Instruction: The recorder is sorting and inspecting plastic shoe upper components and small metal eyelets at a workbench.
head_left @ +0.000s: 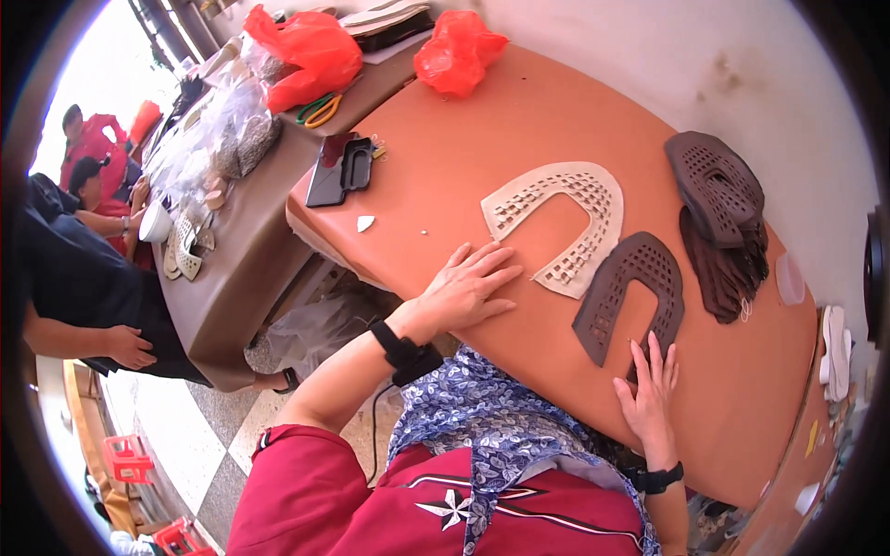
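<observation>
My left hand [471, 287] lies flat on the orange-brown tabletop [445, 153], fingers spread, holding nothing. Just beyond it is a cream U-shaped shoe upper [604, 199] with woven slots, its open end facing me. Beside this piece, to the right and nearer, lies a dark brown U-shaped shoe upper [642, 261] with rows of slits. The fingertips of my right hand [651, 400] rest at the near end of its right leg and partly cover it. That hand is open too, fingers stretched out.
Stacked dark uppers [716, 176] and a bundle of dark brown strips [721, 278] lie at right. A black phone-like case [340, 171] and a white scrap [365, 223] sit at left. Red plastic bags [459, 54] stand behind. A co-worker in dark clothes [88, 269] stands at the neighbouring table.
</observation>
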`<act>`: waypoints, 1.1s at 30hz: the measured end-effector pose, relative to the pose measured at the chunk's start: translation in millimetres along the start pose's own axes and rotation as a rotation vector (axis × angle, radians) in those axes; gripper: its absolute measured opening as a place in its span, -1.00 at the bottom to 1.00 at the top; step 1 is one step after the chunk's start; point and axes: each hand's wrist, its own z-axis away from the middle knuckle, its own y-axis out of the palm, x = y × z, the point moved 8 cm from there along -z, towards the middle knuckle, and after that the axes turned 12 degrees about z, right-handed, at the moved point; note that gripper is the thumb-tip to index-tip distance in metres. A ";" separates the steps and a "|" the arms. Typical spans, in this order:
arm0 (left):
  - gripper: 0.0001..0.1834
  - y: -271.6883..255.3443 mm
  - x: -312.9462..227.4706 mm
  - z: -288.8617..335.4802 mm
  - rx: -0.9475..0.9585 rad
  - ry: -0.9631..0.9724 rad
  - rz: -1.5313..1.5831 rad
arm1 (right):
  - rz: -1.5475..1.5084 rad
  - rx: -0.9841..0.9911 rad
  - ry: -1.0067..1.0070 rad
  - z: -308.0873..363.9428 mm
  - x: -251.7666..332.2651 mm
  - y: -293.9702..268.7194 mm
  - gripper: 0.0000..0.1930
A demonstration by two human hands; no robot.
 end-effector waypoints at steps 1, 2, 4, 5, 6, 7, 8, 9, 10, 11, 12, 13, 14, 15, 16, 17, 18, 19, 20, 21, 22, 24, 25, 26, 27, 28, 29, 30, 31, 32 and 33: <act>-0.45 -1.1 2.1 4.7 -0.001 -0.009 0.001 | 0.007 -0.013 0.005 1.3 -0.4 -0.9 -0.35; -0.46 -4.9 -0.1 8.0 -0.050 0.027 -0.006 | 0.015 -0.026 0.014 1.9 -1.3 -1.8 -0.36; -0.47 -7.7 -7.0 9.0 -0.090 0.076 0.001 | 0.025 -0.054 0.008 3.9 -3.2 -5.5 -0.37; -0.49 -9.8 -8.4 6.8 -0.110 0.038 -0.013 | 0.036 -0.087 0.006 6.3 -4.8 -10.5 -0.38; -0.50 -13.2 -10.6 4.9 -0.127 0.004 -0.024 | 0.044 -0.079 0.032 5.0 -4.8 -9.9 -0.38; -0.52 -18.1 -13.0 4.3 -0.139 -0.024 -0.025 | 0.038 -0.082 0.015 2.5 -1.5 -10.4 -0.39; -0.55 -16.1 -8.3 3.9 -0.119 -0.041 -0.048 | 0.035 -0.087 -0.003 -2.6 0.9 -9.9 -0.39; -0.56 -18.8 -7.9 5.6 -0.147 -0.031 -0.050 | 0.029 -0.106 -0.015 -4.2 2.4 -10.6 -0.40; -0.55 -21.5 -9.7 4.1 -0.149 -0.029 -0.049 | 0.026 -0.126 -0.016 -4.8 2.8 -10.7 -0.40; -0.55 -22.7 -9.4 4.6 -0.149 -0.032 -0.070 | 0.019 -0.138 -0.023 -6.0 3.6 -11.4 -0.40; -0.54 -22.1 -10.4 2.9 -0.136 -0.043 -0.081 | 0.008 -0.130 -0.011 -4.7 2.0 -12.8 -0.40; -0.54 -21.6 -9.3 2.9 -0.136 -0.045 -0.079 | 0.008 -0.136 0.011 -3.9 -0.4 -10.8 -0.40; -0.55 -19.4 -9.4 1.3 -0.136 -0.049 -0.078 | 0.006 -0.143 0.031 -1.7 -4.0 -9.3 -0.39; -0.55 -14.6 -12.3 -2.2 -0.127 -0.027 -0.072 | 0.009 -0.147 0.054 1.8 -8.8 -9.9 -0.39; -0.53 -11.9 -11.5 -2.5 -0.129 -0.051 -0.044 | 0.003 -0.153 0.071 4.6 -11.6 -10.4 -0.39; -0.51 -10.7 -11.0 -4.4 -0.132 -0.076 -0.018 | -0.004 -0.159 0.086 6.8 -14.1 -10.9 -0.38; -0.51 -9.7 -14.8 -9.7 -0.126 -0.066 -0.018 | -0.006 -0.162 0.097 7.5 -16.5 -10.8 -0.38; -0.50 -8.2 -26.3 -15.8 -0.124 -0.002 0.031 | -0.006 -0.156 0.095 8.3 -18.1 -9.3 -0.38; -0.49 -5.9 -36.9 -22.2 -0.122 0.061 0.079 | -0.006 -0.150 0.093 9.7 -19.1 -7.4 -0.38; -0.44 2.5 -43.1 -30.1 -0.074 0.091 0.078 | -0.007 -0.150 0.097 11.7 -20.0 -5.5 -0.38; -0.44 7.3 -49.6 -40.3 -0.073 0.091 0.075 | 0.012 -0.149 0.094 11.4 -20.4 -3.8 -0.38; -0.39 23.1 -67.5 -55.5 0.011 0.138 0.100 | 0.028 -0.149 0.085 10.7 -19.8 -2.7 -0.38; -0.39 29.2 -70.0 -58.3 0.012 0.137 0.097 | 0.024 -0.162 0.084 11.2 -20.0 -3.3 -0.38; -0.37 39.4 -70.8 -60.0 0.044 0.147 0.060 | 0.020 -0.174 0.083 11.4 -19.9 -3.8 -0.39; -0.36 46.2 -70.5 -59.9 0.075 0.156 0.023 | 0.016 -0.174 0.081 11.0 -19.2 -3.3 -0.39; -0.36 48.2 -69.7 -60.2 0.080 0.159 0.023 | 0.021 -0.187 0.083 11.6 -19.4 -3.7 -0.39; -0.35 48.6 -67.4 -60.1 0.077 0.147 0.040 | 0.026 -0.198 0.084 12.1 -19.5 -4.1 -0.40; -0.35 48.8 -65.8 -60.1 0.074 0.135 0.057 | 0.023 -0.197 0.087 11.5 -19.8 -4.2 -0.40; -0.35 49.5 -66.0 -60.3 0.078 0.135 0.057 | 0.016 -0.214 0.083 10.7 -19.8 -6.4 -0.40; -0.35 48.8 -66.2 -60.7 0.067 0.132 0.064 | 0.009 -0.230 0.079 10.9 -19.9 -7.8 -0.41; -0.35 48.3 -66.5 -61.1 0.056 0.128 0.072 | 0.006 -0.228 0.080 11.9 -20.5 -7.0 -0.41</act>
